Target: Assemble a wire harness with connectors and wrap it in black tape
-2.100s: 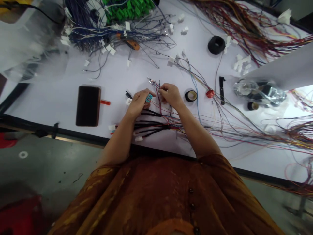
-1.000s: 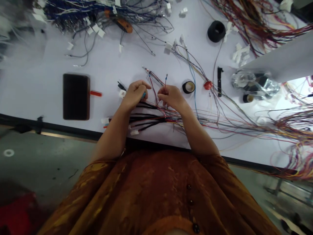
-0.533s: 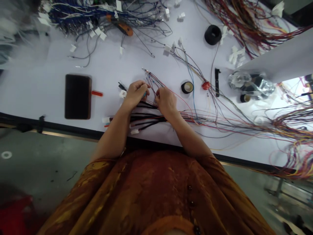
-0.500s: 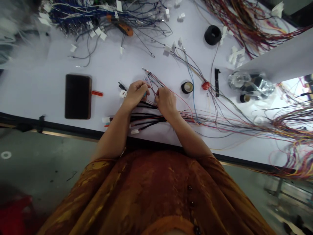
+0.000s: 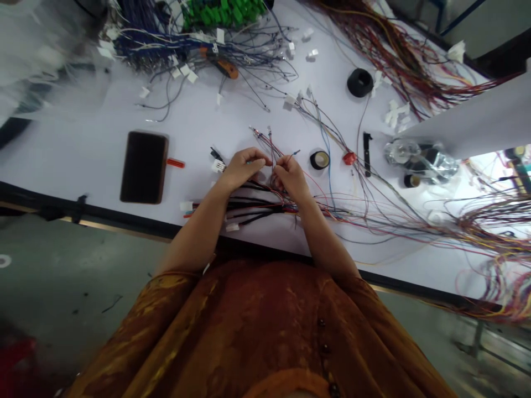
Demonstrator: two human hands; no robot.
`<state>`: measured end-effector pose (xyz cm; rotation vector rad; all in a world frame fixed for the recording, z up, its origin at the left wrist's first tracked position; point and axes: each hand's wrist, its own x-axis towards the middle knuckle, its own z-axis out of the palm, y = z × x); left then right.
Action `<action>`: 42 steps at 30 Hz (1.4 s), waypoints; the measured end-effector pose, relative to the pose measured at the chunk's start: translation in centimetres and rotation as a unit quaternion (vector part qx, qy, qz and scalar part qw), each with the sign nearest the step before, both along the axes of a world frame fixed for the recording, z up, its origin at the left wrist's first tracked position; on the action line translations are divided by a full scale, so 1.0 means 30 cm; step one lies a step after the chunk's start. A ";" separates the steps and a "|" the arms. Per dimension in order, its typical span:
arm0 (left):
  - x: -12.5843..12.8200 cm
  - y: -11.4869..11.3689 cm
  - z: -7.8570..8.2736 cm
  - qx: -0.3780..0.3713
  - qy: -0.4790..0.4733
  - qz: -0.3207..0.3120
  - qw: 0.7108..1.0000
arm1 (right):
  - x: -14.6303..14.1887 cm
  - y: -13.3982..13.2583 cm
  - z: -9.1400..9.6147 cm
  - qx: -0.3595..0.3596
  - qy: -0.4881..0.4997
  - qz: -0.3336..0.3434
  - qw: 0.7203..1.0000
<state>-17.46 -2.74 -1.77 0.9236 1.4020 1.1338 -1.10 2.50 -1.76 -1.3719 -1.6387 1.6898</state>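
Observation:
My left hand (image 5: 245, 170) is closed, thumb against fingers, with a sliver of something teal showing under it; most of that is covered. Close beside it, my right hand (image 5: 292, 178) pinches a thin wire (image 5: 295, 153) whose bluish end sticks out above the fingers. Several loose wires with metal terminals (image 5: 258, 133) lie just beyond both hands. A white connector (image 5: 218, 166) rests left of my left hand. Below the hands runs a wire harness (image 5: 257, 206) with black-sleeved branches, and another white connector (image 5: 233, 227) ends one of them.
A dark-screened phone or tablet (image 5: 144, 167) lies left, an orange strip (image 5: 176, 163) beside it. Tape rolls (image 5: 319, 160) and a red piece (image 5: 349, 158) are to the right. Blue wire bundles (image 5: 141, 44), an orange-black tool (image 5: 226, 68) and green connectors (image 5: 228, 12) sit at the back.
My right hand has shifted right and turned, and a blue-ended wire now sticks out above its fingers. My left hand remains closed. The view has tilted, bringing green connectors into sight.

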 end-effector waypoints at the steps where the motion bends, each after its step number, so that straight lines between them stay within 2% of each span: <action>1: -0.001 0.000 -0.005 0.000 -0.011 0.000 1.000 | -0.001 -0.002 -0.001 -0.008 0.020 -0.007 1.000; 4: -0.004 0.004 -0.017 -0.005 -0.024 0.003 1.000 | 0.002 -0.001 -0.004 -0.020 0.073 -0.008 0.997; 10: -0.007 0.003 -0.019 0.010 0.001 -0.024 1.000 | 0.022 0.011 -0.020 -0.095 0.161 0.061 0.980; 14: -0.008 0.001 -0.008 0.010 0.004 -0.030 0.999 | 0.024 0.012 -0.028 -0.117 0.185 0.046 0.975; 18: -0.003 0.001 0.001 0.009 0.010 -0.021 1.000 | 0.014 0.005 -0.021 -0.075 0.151 0.049 0.985; 22: -0.004 -0.001 0.001 0.013 0.021 -0.006 1.000 | 0.009 0.000 -0.008 -0.032 0.087 0.020 0.996; 28: -0.016 -0.002 0.006 0.027 -0.035 -0.014 0.999 | 0.003 0.005 -0.005 -0.037 0.077 -0.020 0.996; 31: -0.021 -0.002 0.006 0.029 -0.076 -0.014 0.997 | -0.007 0.005 0.002 -0.047 0.051 -0.005 0.998; 34: -0.023 -0.005 0.007 0.026 -0.069 -0.013 0.997 | -0.012 -0.006 0.016 -0.046 0.047 0.025 0.998; 39: -0.019 -0.004 0.013 0.015 -0.055 0.005 0.998 | 0.008 -0.034 0.031 0.021 0.080 0.037 0.996; 42: -0.017 0.004 0.009 0.010 -0.072 0.044 0.996 | 0.011 -0.031 0.036 0.060 0.092 0.037 0.993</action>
